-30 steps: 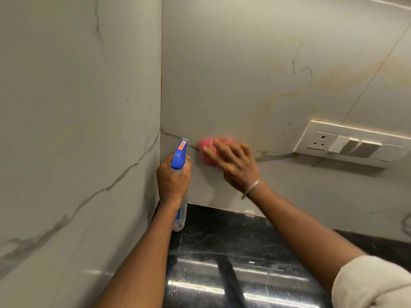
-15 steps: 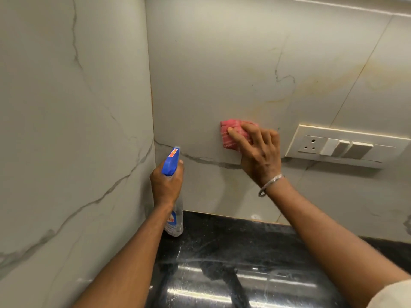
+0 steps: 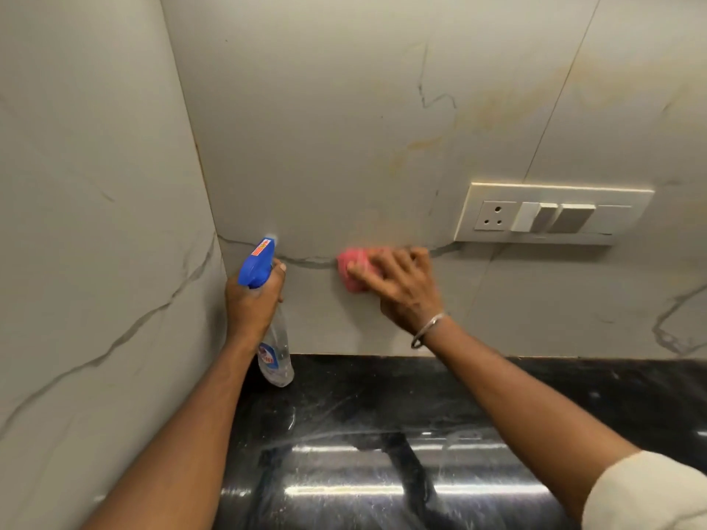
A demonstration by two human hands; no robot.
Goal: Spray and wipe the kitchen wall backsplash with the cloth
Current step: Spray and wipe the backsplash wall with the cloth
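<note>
Head view looks into a corner where the marbled backsplash (image 3: 325, 147) meets a side wall (image 3: 95, 223) at nine o'clock; a glossy black counter (image 3: 382, 415) fills the frame toward six o'clock. A pink cloth (image 3: 350, 267) sits near the middle of the frame, flat against the backsplash, on a dark grey vein that runs across the tile; the right hand (image 3: 401, 288) lies over it from the four o'clock side, fingers fairly straight and a little apart, pressing the cloth to the wall; the hand is blurred, so the thumb's place cannot be told. A metal bangle (image 3: 428, 330) circles that wrist; a pale rolled sleeve (image 3: 646, 491) shows at five o'clock in the frame's corner.

At nine o'clock of the cloth and apart from it, the left hand (image 3: 250, 304) is curled round the neck of a spray bottle (image 3: 277, 350); its blue trigger head rises above the fist with the nozzle close to the wall; the clear body hangs toward six o'clock, and whether its base touches the counter's back edge cannot be told. A cream switch plate (image 3: 551, 216) with a socket and rocker switches is mounted at two o'clock of the cloth, near the right hand but apart from it; yellowish staining marks the tile toward one o'clock.
</note>
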